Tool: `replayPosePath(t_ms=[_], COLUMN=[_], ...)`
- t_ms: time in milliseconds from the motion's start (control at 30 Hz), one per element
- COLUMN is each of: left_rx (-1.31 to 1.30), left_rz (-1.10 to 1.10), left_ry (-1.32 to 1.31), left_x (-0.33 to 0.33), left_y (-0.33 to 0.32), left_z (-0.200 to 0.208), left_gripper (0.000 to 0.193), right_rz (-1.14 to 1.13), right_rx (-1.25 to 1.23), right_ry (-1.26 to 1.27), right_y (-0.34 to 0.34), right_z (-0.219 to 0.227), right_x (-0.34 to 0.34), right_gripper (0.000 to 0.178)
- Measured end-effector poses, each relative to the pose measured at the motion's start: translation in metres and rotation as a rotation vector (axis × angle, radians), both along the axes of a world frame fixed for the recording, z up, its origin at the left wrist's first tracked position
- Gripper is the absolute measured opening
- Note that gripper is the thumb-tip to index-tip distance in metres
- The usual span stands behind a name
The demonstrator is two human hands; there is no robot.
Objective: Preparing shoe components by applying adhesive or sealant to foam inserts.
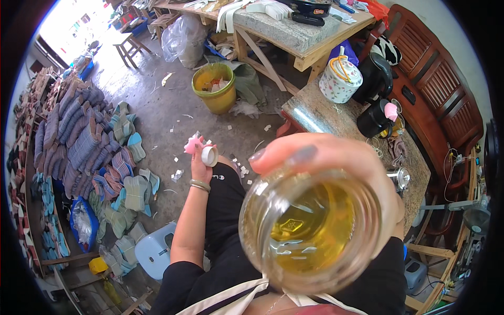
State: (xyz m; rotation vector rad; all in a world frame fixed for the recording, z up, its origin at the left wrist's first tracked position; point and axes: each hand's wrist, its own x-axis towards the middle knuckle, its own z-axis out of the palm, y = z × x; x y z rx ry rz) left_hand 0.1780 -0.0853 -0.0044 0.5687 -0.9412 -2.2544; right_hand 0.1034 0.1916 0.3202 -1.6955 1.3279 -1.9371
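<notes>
Close up in the middle, my right hand (341, 152) wraps round a clear glass cup (253, 231). The cup is raised and its round mouth faces me, with yellow-green liquid (315, 226) inside. Dark polish shows on the fingernails at its far side. Lower and to the left, over my left thigh, my left hand (198, 170) grips a pink-and-white lid (209, 155). The lid's white ring faces up, and its pink part sticks out past the fingers. A bracelet circles that wrist.
Right, a stone-topped table (310, 113) bears a flowered pot (340, 79) and a black mug (374, 118). A yellow bucket (215, 97) stands on the floor, with white scraps around. Stacked insole-shaped pieces (84, 126) fill the left, near a blue stool (155, 252).
</notes>
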Motion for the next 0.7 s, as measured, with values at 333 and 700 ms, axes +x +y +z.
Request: replayPosePath(t_ms=[333, 700], left_rx=[0.030, -0.014], left_rz=[-0.002, -0.028], left_ry=[-0.008, -0.013], left_x=[0.003, -0.008], left_y=[-0.003, -0.003], left_z=[-0.008, -0.004], left_gripper=[0.049, 0.051], right_rz=[-0.385, -1.060], right_rx=[0.232, 0.204], right_ry=[-0.458, -0.389], right_y=[0.022, 0.085], right_z=[-0.128, -0.289], right_x=[-0.078, -0.194], right_gripper=[0.091, 0.084])
